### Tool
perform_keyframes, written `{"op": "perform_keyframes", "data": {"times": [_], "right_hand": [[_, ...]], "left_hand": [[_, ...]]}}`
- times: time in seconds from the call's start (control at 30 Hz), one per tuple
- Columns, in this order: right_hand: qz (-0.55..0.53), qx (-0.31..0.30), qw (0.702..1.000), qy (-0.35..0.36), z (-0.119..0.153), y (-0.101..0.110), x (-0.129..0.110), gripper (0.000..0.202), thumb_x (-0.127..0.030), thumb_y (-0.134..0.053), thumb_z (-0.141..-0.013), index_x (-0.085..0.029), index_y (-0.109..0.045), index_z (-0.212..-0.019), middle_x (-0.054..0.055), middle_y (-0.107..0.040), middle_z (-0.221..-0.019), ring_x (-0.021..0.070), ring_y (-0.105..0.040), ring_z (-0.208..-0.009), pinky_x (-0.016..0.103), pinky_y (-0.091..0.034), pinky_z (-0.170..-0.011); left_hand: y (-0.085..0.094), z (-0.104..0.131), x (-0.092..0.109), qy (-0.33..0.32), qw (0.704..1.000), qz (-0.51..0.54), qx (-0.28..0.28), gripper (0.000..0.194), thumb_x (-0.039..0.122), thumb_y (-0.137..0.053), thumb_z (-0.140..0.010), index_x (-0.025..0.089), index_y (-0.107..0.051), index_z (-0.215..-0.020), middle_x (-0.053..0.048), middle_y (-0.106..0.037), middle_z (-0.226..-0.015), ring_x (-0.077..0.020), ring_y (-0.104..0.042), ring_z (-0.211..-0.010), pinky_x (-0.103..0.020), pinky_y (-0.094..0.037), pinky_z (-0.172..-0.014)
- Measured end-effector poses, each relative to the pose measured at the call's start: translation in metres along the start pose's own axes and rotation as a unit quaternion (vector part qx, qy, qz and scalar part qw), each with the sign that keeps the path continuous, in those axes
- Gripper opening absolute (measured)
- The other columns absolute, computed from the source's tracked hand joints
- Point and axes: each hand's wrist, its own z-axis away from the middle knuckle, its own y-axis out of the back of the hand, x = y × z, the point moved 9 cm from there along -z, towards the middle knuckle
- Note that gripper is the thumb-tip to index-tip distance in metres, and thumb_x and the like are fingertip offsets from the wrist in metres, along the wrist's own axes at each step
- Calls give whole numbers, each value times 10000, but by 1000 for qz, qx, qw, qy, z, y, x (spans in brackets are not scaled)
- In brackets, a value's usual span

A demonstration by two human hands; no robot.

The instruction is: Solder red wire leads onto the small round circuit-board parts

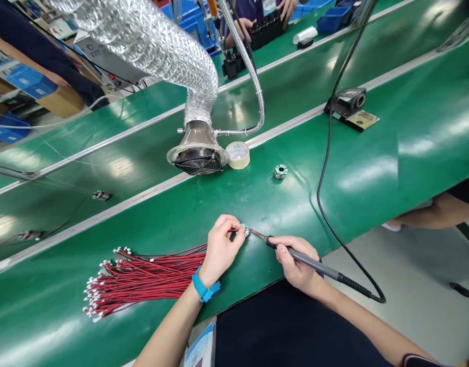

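Observation:
My left hand point(224, 244), with a blue band at the wrist, pinches a red wire at a small round part point(245, 230) with a green top. In my right hand point(298, 261) is a grey soldering iron point(314, 263), its metal tip pointing left and at or very near that part. Whether the tip touches it cannot be made out. A bundle of red and black wires point(150, 278) with white connectors lies to the left, partly behind my left hand and wrist. Farther back on the green bench stands another round part point(281, 172) with a green top.
A fume duct point(199, 148) hangs over the bench beside a tape roll point(238, 155). An iron stand point(351, 108) is at the back right. The iron's black cable point(324, 204) loops on the right. Motors point(101, 195) lie beyond the rail; other people work around.

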Motion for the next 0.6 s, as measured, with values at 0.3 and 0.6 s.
{"op": "perform_keyframes", "data": {"times": [0.3, 0.6], "right_hand": [[1, -6, 1000, -11, 0, -4, 3, 191, -185, -564, -986, -208, -750, -951, -24, -726, -655, 119, -674, -507, 239, -555, -547], [-32, -19, 998, -46, 7, -7, 18, 180, -190, -575, -1002, -220, -753, -1001, -18, -746, -727, 116, -694, -573, 232, -545, -564]], "left_hand": [[0, 3, 4, -28, 999, -23, 14, 161, 182, -677, -945, 182, -652, -785, -37, -631, -945, -129, -580, -794, -236, -409, -625], [-1, 9, 9, -68, 994, -65, 47, 131, 119, -666, -938, 189, -637, -830, -38, -647, -973, -143, -606, -833, -256, -451, -689]]}}
